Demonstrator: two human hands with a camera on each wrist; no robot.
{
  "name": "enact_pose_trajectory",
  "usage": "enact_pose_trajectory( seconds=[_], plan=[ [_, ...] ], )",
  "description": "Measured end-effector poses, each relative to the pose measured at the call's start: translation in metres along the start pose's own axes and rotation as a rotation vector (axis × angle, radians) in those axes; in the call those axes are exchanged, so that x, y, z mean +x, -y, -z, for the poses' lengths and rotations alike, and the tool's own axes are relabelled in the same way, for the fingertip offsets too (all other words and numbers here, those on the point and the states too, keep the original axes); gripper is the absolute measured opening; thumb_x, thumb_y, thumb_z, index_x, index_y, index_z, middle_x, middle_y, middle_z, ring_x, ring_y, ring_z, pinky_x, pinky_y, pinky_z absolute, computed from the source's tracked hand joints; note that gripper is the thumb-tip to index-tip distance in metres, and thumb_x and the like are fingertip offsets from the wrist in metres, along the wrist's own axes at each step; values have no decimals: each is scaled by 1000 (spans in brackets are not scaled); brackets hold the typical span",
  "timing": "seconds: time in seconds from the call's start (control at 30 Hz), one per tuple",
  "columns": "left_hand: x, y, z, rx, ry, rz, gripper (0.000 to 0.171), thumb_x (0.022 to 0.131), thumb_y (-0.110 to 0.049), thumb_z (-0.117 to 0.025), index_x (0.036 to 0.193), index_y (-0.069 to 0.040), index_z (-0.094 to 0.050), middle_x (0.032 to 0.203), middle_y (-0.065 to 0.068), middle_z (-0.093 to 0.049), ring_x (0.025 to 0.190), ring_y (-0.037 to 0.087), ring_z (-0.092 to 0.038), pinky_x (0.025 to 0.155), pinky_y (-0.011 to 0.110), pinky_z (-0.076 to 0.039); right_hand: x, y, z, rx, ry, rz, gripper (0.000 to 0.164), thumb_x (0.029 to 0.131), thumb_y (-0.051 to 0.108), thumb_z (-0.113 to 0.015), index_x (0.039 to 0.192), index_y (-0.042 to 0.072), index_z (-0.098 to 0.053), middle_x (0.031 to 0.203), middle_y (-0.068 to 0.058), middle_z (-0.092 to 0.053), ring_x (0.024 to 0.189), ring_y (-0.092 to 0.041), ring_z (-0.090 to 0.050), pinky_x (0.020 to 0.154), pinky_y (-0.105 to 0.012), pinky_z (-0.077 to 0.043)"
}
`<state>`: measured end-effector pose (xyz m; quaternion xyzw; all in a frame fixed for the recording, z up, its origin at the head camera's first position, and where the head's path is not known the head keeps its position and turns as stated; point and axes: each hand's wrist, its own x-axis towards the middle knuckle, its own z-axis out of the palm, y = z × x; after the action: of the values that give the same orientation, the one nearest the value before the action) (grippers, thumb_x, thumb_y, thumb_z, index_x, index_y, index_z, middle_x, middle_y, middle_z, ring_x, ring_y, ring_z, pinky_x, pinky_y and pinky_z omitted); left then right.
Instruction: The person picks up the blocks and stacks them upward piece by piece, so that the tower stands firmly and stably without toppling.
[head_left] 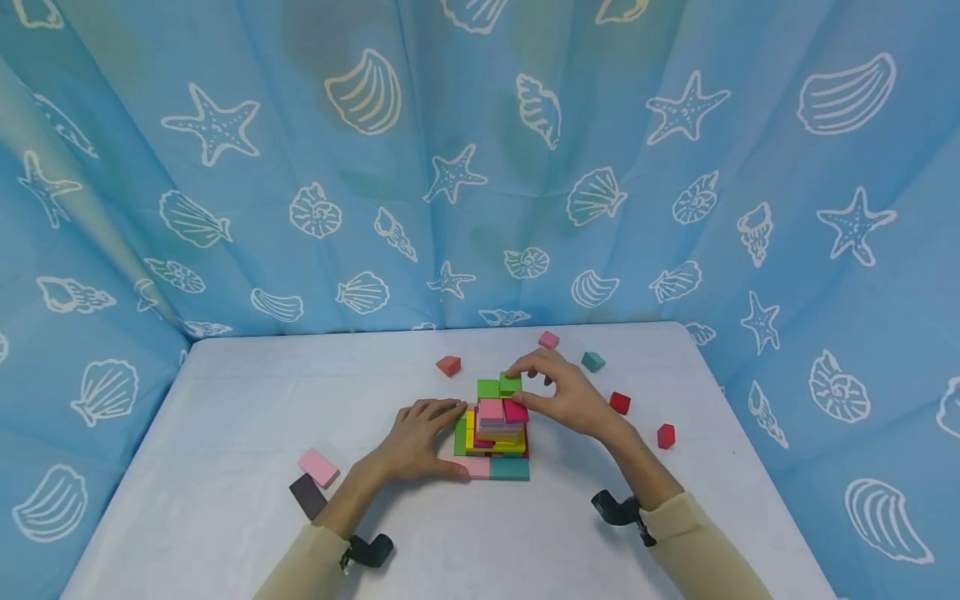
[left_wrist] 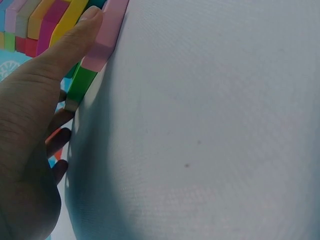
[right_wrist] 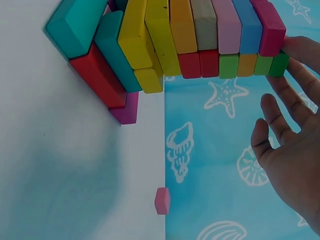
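A stepped tower of coloured blocks (head_left: 500,435) stands mid-table on a base with pink (head_left: 474,468), teal (head_left: 510,469) and green blocks. My right hand (head_left: 562,392) pinches a bright green block (head_left: 511,385) at the tower's top, its thumb beside a magenta block (head_left: 515,411). In the right wrist view, thumb and forefinger meet the top end of the stack, and the other fingers (right_wrist: 272,117) are spread off it. My left hand (head_left: 420,440) rests at the tower's left side, fingers extended. In the left wrist view its thumb (left_wrist: 75,45) lies along the base's pink block (left_wrist: 105,42).
Behind the tower lie an orange-red block (head_left: 448,366), a pink block (head_left: 549,339) and a teal block (head_left: 593,361). Two red blocks (head_left: 619,403) are on the right. Beside my left forearm lie a pink block (head_left: 318,467) and a black block (head_left: 307,497). A shell-patterned curtain (head_left: 450,250) hangs behind.
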<state>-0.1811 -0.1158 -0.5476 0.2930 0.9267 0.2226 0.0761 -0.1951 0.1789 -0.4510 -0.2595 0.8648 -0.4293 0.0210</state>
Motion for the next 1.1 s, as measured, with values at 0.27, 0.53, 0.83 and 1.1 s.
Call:
enact_pose_trajectory(
  seconds=[0.27, 0.53, 0.83, 1.1],
  plan=[
    [0, 0, -1, 5, -5, 6, 109, 69, -77, -73, 158, -27, -34, 160, -1, -37, 144, 28, -32, 114, 58, -27, -9, -6, 5, 93, 162, -58, 72, 84, 36, -79, 148, 33, -45, 147, 4, -48, 127, -27, -46, 99, -61, -45],
    [-1, 0, -1, -3, -9, 1, 108, 70, -76, -73, 158, -26, -35, 159, -1, -38, 144, 28, -32, 114, 58, -28, -11, -12, 9, 146, 218, -5, 77, 87, 31, -72, 155, 28, -35, 155, -2, -41, 132, -28, -45, 101, -56, -46],
    [-1, 1, -3, 3, -2, 6, 109, 69, -76, -73, 158, -26, -34, 160, -1, -37, 144, 28, -32, 114, 58, -27, -10, -14, 4, 142, 236, -16, 80, 86, 31, -73, 156, 30, -34, 156, -1, -39, 133, -28, -42, 102, -57, -43],
    [-1, 1, -2, -3, -9, 0, 108, 70, -76, -73, 158, -27, -35, 160, -1, -37, 144, 29, -31, 114, 57, -28, -8, -17, 3, 131, 226, -25, 79, 85, 32, -75, 154, 32, -36, 156, 0, -39, 133, -27, -42, 103, -57, -43]
  ],
)
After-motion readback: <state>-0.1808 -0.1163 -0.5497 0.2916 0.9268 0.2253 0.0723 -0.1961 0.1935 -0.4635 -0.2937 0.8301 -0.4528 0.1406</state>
